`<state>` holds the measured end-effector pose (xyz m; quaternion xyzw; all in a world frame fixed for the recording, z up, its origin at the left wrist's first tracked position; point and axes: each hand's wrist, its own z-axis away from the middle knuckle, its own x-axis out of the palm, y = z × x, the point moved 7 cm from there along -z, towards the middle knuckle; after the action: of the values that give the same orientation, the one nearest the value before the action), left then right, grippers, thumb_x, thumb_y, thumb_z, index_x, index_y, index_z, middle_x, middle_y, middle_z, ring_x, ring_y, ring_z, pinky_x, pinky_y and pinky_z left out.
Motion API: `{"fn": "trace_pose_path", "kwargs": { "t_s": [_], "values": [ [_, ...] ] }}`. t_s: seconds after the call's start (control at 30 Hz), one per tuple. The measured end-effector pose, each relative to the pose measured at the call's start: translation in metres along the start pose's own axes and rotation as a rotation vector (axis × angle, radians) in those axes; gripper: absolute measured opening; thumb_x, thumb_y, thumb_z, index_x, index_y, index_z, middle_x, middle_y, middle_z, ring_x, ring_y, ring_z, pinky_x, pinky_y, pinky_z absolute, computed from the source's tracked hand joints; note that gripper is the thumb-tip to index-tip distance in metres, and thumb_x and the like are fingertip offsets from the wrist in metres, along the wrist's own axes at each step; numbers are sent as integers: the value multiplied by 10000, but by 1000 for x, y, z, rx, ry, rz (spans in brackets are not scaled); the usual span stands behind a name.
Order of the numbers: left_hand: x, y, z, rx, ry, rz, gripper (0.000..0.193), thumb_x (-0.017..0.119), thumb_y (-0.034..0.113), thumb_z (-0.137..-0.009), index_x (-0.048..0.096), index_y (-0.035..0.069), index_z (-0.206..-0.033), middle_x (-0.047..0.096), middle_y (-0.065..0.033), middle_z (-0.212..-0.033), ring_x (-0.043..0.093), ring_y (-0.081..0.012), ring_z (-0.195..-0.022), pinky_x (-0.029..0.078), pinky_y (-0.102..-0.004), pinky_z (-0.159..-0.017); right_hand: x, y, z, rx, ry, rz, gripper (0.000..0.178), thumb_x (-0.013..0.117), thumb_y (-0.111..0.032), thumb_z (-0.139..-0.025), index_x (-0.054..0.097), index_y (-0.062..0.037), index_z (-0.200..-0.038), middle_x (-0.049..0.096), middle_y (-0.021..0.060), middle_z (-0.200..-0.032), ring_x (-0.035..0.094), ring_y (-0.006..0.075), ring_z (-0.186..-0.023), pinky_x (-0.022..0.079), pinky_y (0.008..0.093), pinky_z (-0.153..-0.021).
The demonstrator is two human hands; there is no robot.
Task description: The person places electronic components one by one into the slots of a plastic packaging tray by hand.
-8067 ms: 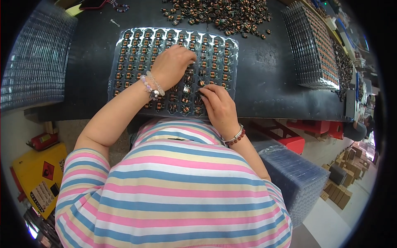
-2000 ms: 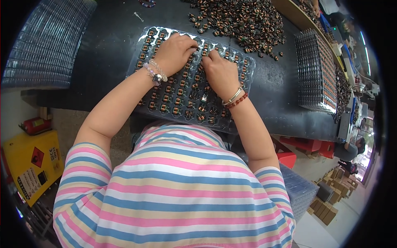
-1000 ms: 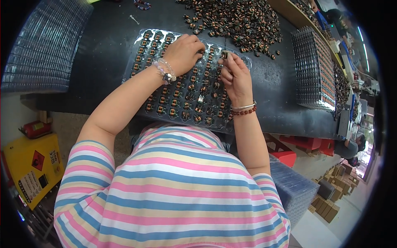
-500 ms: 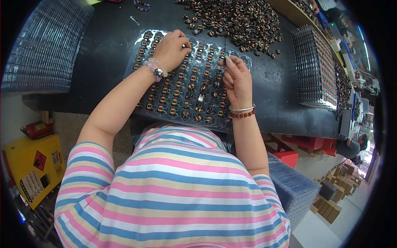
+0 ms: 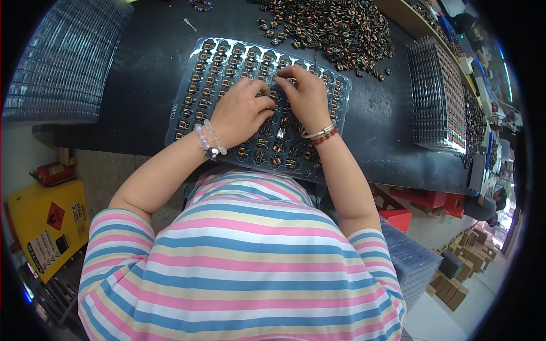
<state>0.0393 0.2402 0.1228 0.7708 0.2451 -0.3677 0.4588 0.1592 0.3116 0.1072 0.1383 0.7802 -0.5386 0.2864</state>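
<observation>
A clear plastic tray [image 5: 177, 108] lies before me on the dark table, its pockets filled with rows of small copper-wound coils [image 5: 192, 89]. My left hand [image 5: 239, 111] is over the middle of the tray, fingers curled together and their tips down among the coils. Just to its right, my right hand [image 5: 307, 99] bends inward with thumb and forefinger closed together above the tray. Whatever either hand grips is too small or hidden to make out. Both hands cover part of the middle rows. Some coils in the near rows sit askew in their pockets.
Beyond the tray, a big heap of loose coils [image 5: 335, 31] spreads to a wooden edge. Stacked filled trays [image 5: 435, 96] stand at the right, and a tall stack of clear trays [image 5: 62, 62] at the left. A small key-like metal piece [image 5: 190, 24] and a beaded bracelet [image 5: 201, 5] lie at the back.
My left hand has come nearer to me and slightly right, from the far rows to the middle. My right hand has moved left, close beside it. The tray looks slightly shifted.
</observation>
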Motion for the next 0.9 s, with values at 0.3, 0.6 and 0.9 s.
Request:
{"fn": "trace_pose_path", "kwargs": {
  "t_s": [0.3, 0.6, 0.9],
  "values": [
    [9, 4, 16, -9, 5, 62, 79, 691, 127, -761, 672, 72, -815, 582, -54, -937, 535, -244, -917, 462, -356, -821, 6, 3, -6, -96, 24, 117, 103, 679, -123, -816, 689, -53, -890, 662, 101, -819, 645, 257, -723, 502, 340, -640],
    [8, 2, 15, -43, 15, 45, 78, 678, 125, -777, 666, 56, -812, 600, -52, -933, 544, -245, -931, 462, -357, -815, 4, -4, -2, -197, 5, 215, 96, 687, -129, -802, 691, -53, -862, 644, 84, -798, 639, 263, -712, 501, 343, -626],
    [-6, 15, 19, -36, -19, 62, 100, 687, 125, -768, 669, 53, -835, 581, -71, -1003, 528, -258, -942, 454, -361, -832, 4, -11, 3, -89, -123, 565, 81, 675, -155, -814, 696, -91, -859, 621, 47, -884, 637, 261, -703, 504, 360, -601]
  ]
}}
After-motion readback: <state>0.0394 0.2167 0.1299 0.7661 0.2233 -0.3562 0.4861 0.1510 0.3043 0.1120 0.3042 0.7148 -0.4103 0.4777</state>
